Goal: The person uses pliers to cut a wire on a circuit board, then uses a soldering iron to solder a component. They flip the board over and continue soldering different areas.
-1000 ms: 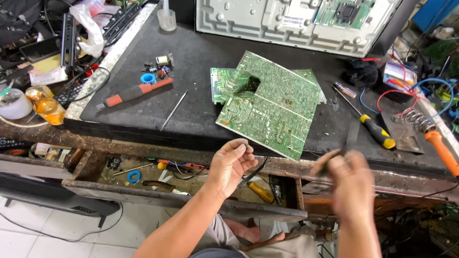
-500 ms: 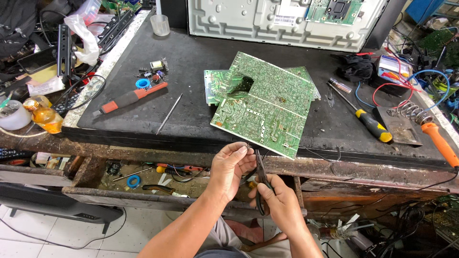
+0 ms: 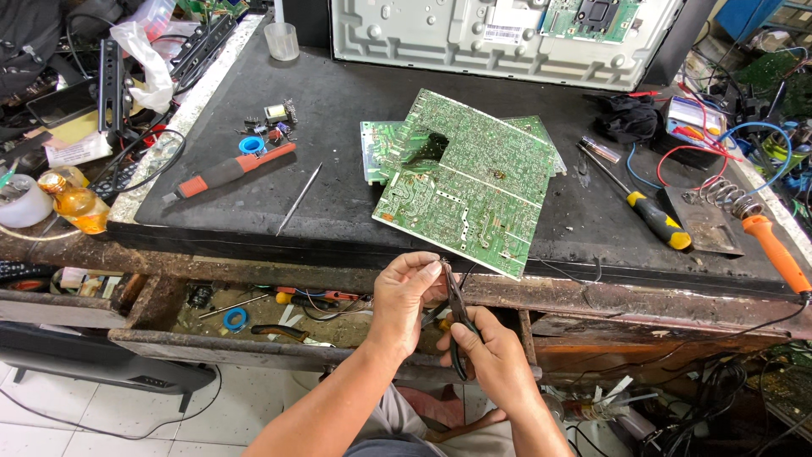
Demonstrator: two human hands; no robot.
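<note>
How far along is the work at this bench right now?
Done: the green circuit board lies solder side up on the black mat, out of the grey panel chassis. In hand: the right hand holds black pliers at something small pinched in the left hand; too small to identify. Left: the orange soldering iron sits unused in its stand.

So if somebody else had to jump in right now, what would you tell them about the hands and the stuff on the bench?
Left hand: pinches something small at the plier tips; too small to tell what.
Right hand: grips the dark-handled pliers, held in front of the bench edge over the open drawer.
Green circuit boards lie stacked on the black mat, untouched.
Yellow-handled screwdriver and orange-handled soldering iron lie at the right; red-handled tool at the left.
Done: pliers picked up. Left: the boards still wait.
</note>
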